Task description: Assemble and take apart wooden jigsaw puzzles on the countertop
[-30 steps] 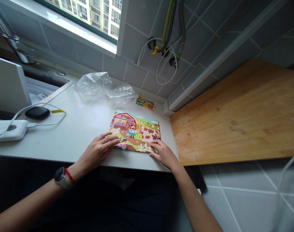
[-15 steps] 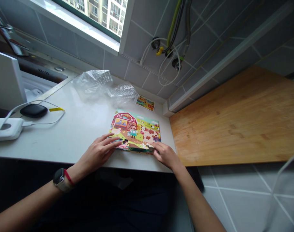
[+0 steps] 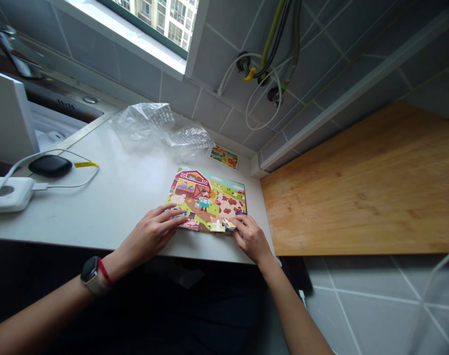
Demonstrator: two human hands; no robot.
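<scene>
A farm-scene jigsaw puzzle [image 3: 205,187] with a red barn, a farmer and a cow lies on the white counter. My left hand [image 3: 155,227] rests at its lower left corner, fingers stretched out across the pieces. At the lower right edge, my right hand [image 3: 250,236] pinches a small puzzle piece [image 3: 229,225], which looks slightly tilted against the board. The fingers partly cover this piece. Beside it, a piece with a white patch [image 3: 217,226] sits at the bottom edge.
Crumpled clear plastic wrap [image 3: 146,121] and a small picture card [image 3: 223,157] lie behind the puzzle. To the left are a white power strip [image 3: 19,195], a cable and a black oval device [image 3: 50,166]. A wooden board [image 3: 357,192] adjoins the counter on the right.
The dark strip along the puzzle's bottom edge is now mostly covered by light green pieces. My right hand keeps its pinch near the lower right corner; my left hand has hardly moved.
</scene>
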